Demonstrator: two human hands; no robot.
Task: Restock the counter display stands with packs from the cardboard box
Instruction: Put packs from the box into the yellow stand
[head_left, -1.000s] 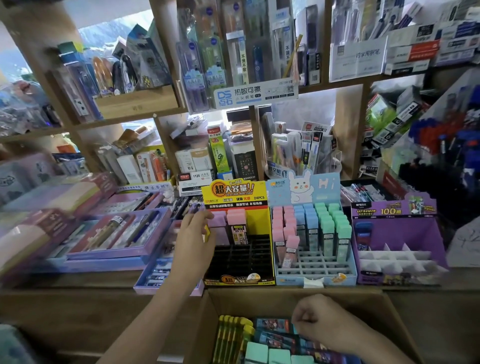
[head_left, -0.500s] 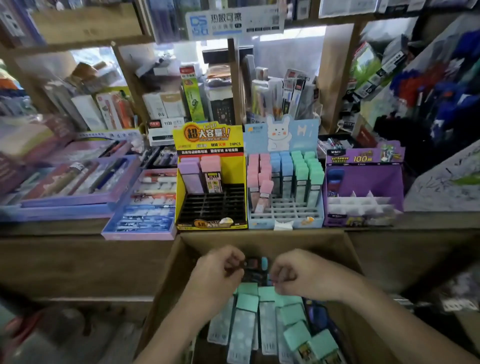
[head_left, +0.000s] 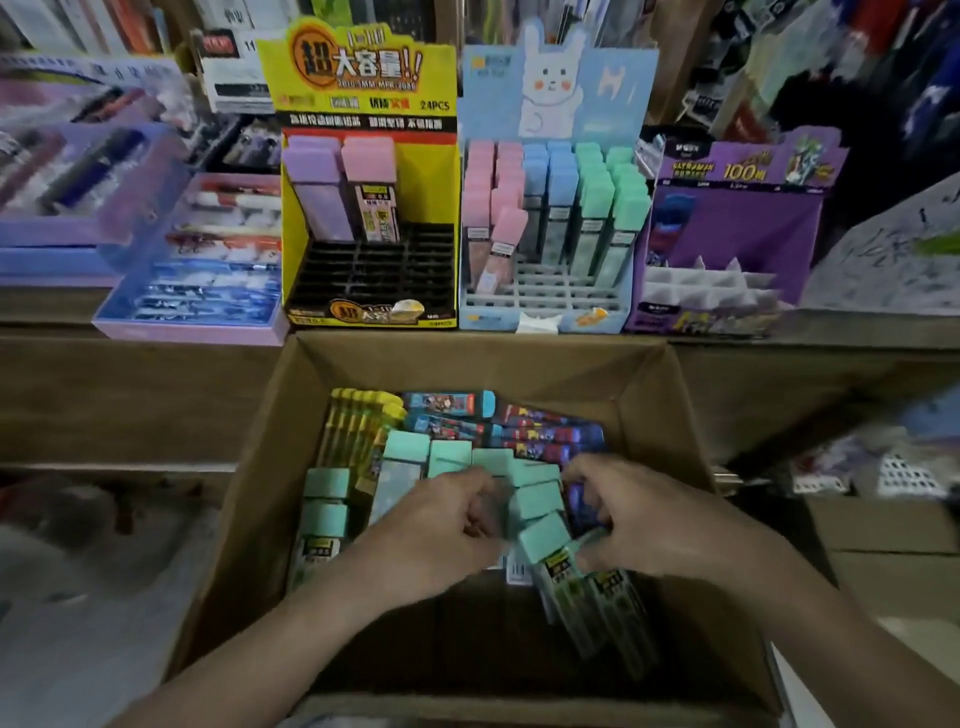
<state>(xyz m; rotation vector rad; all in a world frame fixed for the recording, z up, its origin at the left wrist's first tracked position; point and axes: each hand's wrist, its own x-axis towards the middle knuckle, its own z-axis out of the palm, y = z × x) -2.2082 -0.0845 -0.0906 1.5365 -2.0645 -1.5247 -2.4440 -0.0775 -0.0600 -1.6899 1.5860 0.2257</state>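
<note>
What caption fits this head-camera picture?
Left hand and right hand reach among mint-capped clear packs inside the brown cardboard box.

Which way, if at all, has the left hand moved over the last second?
Yes. The left hand went from the yellow stand down into the box.

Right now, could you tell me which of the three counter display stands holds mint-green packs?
The middle one, the light-blue rabbit stand; its right columns are mint-green packs. The yellow stand and purple stand show none.

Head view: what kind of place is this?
Probably a stationery shop counter: the yellow stand and rabbit-printed blue stand have gridded retail slots, and a cardboard box of teal-capped packs sits below.
</note>
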